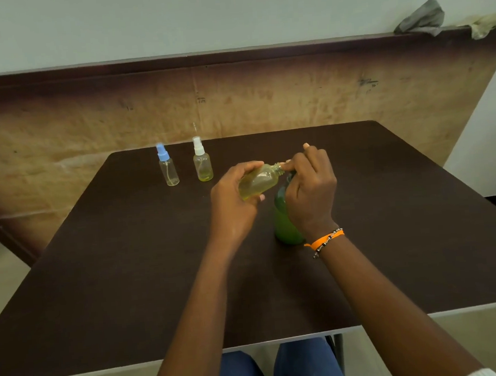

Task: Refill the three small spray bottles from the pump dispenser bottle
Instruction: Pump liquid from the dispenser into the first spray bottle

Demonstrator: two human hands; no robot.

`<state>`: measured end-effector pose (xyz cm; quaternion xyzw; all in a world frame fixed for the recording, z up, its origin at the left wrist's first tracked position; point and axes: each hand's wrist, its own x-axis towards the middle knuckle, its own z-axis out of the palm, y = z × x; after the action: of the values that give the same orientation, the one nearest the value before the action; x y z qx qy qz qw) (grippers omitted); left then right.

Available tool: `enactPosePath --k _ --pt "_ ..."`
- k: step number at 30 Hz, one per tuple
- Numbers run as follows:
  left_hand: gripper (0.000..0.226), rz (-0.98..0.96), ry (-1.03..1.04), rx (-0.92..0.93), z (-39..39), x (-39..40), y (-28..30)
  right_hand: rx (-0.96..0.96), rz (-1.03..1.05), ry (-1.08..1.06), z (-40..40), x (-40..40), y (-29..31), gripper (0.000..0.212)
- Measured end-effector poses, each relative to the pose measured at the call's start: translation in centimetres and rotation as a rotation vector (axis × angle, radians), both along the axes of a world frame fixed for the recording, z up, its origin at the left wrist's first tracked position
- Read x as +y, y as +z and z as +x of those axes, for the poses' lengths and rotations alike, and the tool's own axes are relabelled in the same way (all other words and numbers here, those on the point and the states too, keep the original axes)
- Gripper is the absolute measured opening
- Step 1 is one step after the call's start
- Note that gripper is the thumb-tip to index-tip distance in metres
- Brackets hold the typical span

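Fingers of the left hand (pixel 235 194) wrap an uncapped small spray bottle (pixel 258 181), tilted with its neck at the pump dispenser bottle (pixel 285 223) on the counter (pixel 128 271). Right hand (pixel 309 192) curls over the pump top. Two capped spray bottles (pixel 168 166) stand well behind.

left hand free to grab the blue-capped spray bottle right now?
Probably not: the left hand is shut on the uncapped bottle, tilted toward the pump bottle. The path over the table to the blue-capped bottle looks clear otherwise.
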<state>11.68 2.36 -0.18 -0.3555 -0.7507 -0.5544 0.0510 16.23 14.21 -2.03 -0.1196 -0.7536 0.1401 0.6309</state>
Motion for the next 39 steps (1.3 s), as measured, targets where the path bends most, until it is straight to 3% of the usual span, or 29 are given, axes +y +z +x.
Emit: enactPosePath --k 39 --pt "0.054 -0.005 -0.027 -0.084 0.4 0.0 0.4 -0.026 0.029 -0.002 -0.1 0.2 0.6 0.022"
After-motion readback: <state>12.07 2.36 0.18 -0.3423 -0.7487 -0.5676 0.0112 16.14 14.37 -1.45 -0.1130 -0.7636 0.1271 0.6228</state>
